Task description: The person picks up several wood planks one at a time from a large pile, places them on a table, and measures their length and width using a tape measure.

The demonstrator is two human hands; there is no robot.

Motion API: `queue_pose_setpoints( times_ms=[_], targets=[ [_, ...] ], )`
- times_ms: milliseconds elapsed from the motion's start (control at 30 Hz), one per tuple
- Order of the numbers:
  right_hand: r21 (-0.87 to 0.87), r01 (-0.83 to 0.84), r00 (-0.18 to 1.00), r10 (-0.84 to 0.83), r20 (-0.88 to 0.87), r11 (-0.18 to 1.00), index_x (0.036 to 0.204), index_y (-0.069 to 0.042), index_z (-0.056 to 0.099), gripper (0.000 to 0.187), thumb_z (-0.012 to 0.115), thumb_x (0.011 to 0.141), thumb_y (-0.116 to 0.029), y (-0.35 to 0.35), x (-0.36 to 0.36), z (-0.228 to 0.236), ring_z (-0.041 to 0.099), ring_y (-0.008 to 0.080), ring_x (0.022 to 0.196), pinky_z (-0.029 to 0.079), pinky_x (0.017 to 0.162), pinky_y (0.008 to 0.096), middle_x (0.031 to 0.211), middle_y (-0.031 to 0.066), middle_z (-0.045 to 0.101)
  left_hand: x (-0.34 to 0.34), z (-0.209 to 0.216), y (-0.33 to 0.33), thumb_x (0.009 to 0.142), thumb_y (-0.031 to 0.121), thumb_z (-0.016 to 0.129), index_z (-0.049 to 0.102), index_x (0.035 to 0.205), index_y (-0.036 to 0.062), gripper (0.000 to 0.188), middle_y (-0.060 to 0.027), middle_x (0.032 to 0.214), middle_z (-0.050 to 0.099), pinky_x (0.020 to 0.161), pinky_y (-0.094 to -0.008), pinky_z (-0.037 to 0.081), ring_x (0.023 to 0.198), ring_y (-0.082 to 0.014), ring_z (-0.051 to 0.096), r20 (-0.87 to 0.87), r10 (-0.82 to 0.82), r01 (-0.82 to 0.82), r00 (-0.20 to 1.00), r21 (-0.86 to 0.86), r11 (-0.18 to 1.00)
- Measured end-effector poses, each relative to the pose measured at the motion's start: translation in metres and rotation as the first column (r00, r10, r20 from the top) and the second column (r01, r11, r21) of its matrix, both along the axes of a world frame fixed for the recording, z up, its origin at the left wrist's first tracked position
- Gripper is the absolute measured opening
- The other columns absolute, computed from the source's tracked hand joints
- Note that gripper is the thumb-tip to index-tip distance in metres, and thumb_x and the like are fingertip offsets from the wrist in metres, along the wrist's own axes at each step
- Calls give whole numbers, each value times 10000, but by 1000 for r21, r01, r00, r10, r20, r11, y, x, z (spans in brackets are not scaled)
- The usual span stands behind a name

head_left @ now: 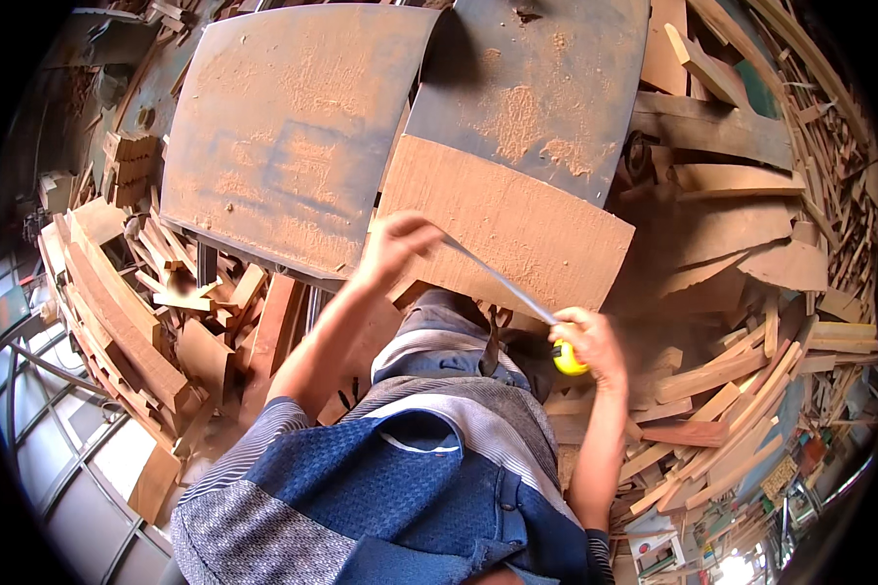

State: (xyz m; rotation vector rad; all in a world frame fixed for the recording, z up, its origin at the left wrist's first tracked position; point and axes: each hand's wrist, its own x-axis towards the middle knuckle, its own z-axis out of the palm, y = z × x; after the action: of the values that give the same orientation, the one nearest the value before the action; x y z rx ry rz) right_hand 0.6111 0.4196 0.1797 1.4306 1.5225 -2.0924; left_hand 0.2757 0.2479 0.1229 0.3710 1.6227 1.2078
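Observation:
A yellow tape measure (568,359) is gripped in my right hand (591,343), off the near right part of a flat wooden board (527,219). Its pale metal blade (498,275) is drawn out and runs slantwise over the board to my left hand (398,246). The fingers of my left hand are closed at the blade's end, near the board's left edge. That hand is somewhat blurred, so the exact pinch is hard to see. The board lies on the near end of a grey metal machine table (546,88).
Left of the board is a second grey metal table (283,127), strewn with sawdust. Stacked timber pieces (117,302) stand at the left. Boards and offcuts (722,195) pile up along the right, with loose strips (732,439) nearer me.

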Motion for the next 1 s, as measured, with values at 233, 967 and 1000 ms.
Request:
queue_pose_setpoints(
  times_ms=[233, 967, 1000],
  targets=[
    [508, 33, 936, -204, 286, 861, 915, -41, 754, 194, 747, 885, -233, 72, 81, -45, 542, 64, 503, 412, 475, 271, 605, 8, 598, -81, -56, -7, 941, 169, 743, 705, 904, 47, 133, 69, 779, 602, 604, -220, 418, 695, -27, 509, -320, 195, -232, 927, -82, 969],
    [354, 76, 978, -139, 158, 932, 900, -38, 738, 151, 722, 865, -185, 90, 61, -51, 591, 77, 572, 446, 525, 264, 662, 18, 654, -74, -76, 11, 958, 306, 742, 473, 1445, -104, 691, -177, 1408, 590, 1100, -329, 412, 1291, -226, 554, -278, 191, -253, 941, -206, 945],
    [303, 59, 996, -76, 46, 951, 885, -24, 724, 139, 716, 871, -162, 83, 54, -47, 576, 64, 570, 431, 505, 260, 694, 9, 659, -79, -72, 13, 955, 334, 741, 446, 1465, -108, 737, -195, 1442, 564, 1127, -343, 395, 1331, -252, 533, -279, 167, -239, 946, -247, 939]
  ],
)
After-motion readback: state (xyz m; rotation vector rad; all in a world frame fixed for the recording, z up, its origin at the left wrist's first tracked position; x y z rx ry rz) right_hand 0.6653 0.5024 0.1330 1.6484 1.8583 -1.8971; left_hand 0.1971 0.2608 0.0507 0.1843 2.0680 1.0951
